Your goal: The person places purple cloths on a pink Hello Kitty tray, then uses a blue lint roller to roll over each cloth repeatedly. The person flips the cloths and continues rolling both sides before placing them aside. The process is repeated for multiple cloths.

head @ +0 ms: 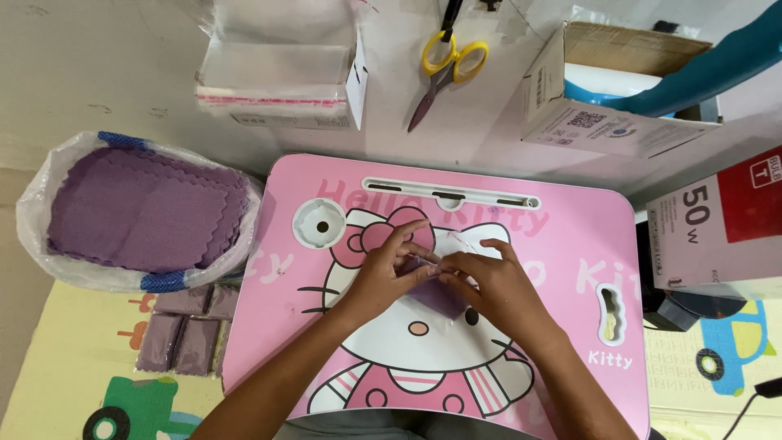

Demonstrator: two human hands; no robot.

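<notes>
Far left: plastic bag (49, 175) of purple cloths (151, 213); packed cloths (183, 330) below it. Centre, on pink lap table (562, 244): left hand (381, 273) and right hand (497, 285) both pinch a clear sleeve (464, 244) around a purple cloth piece (440, 295). Top: scissors (444, 65); upper right, cardboard boxes (603, 90)

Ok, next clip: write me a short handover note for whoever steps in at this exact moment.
Left hand and right hand both pinch a folded purple cloth in a clear sleeve on the pink lap table.
Loose purple cloths fill the plastic bag on the left.
Done: a few packed cloths lie beside the table.
Left: this sleeve looks unsealed; the bag is still full.
Empty sleeves and scissors lie beyond the table.
</notes>
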